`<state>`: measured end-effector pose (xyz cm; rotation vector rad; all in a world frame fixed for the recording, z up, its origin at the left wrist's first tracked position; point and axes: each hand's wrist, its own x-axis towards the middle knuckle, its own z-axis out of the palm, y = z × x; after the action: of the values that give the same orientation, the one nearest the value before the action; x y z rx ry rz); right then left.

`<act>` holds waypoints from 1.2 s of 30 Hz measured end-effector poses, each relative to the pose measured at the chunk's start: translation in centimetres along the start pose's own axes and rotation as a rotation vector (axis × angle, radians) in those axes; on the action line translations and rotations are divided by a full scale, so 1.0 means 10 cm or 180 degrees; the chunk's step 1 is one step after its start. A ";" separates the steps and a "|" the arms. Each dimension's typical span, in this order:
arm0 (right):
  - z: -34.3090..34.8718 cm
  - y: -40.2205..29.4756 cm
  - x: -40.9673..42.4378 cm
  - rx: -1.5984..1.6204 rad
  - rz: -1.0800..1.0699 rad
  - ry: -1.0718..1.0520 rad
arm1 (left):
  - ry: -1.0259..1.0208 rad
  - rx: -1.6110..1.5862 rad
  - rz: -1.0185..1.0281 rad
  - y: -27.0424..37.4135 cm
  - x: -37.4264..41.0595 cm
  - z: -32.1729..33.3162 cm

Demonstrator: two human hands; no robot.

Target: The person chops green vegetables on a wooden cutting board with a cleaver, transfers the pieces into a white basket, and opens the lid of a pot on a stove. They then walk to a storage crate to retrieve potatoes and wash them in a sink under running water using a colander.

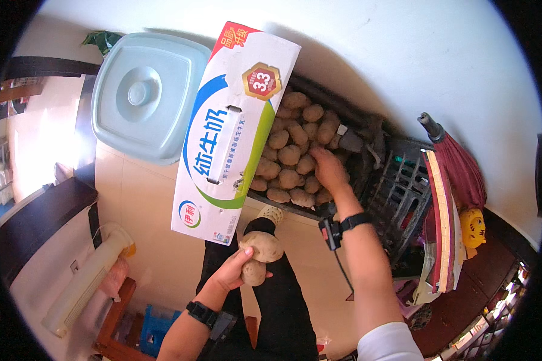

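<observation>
Two potatoes point(262, 247), a larger one above a smaller one, are held in my left hand point(235, 268) in front of my legs. A black plastic crate point(318, 92) holds a heap of potatoes point(289, 155). My right hand point(329, 168) reaches into the crate and touches the potatoes at the right of the heap; its fingertips are partly hidden, so I cannot tell whether it grips one. Beside the heap, on the left, a white milk carton box point(239, 135) with a handle slot covers part of the crate's side.
A pale blue lidded bin point(162, 90) stands left of the box. Right of the potatoes are a dark slatted crate point(395, 180), a folded maroon umbrella point(460, 167) leaning at the wall and a yellow toy-like object point(473, 227). A blue plastic item point(156, 331) is at lower left.
</observation>
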<state>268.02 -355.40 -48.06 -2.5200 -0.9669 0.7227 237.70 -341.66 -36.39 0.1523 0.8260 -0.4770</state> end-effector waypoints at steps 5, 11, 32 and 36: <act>0.06 0.06 0.17 -0.0176 -0.0050 -0.1005 | 0.0081 -0.0032 -0.0031 0.00 0.00 0.05; 0.20 -0.01 0.12 -0.1232 0.0287 -0.1269 | 0.0096 -0.0182 0.0108 0.04 -0.10 0.13; -1.69 -2.40 -0.93 0.4017 0.1648 0.0724 | -0.1472 -0.0585 0.0817 1.07 -1.90 0.29; -1.86 -3.90 -0.88 0.3928 0.1055 0.0262 | -0.2005 -0.0735 0.0680 1.78 -2.69 0.11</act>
<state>252.82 -336.42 -11.34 -1.5506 0.0398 0.9027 231.10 -316.91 -16.77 -0.1218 0.2369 -0.2016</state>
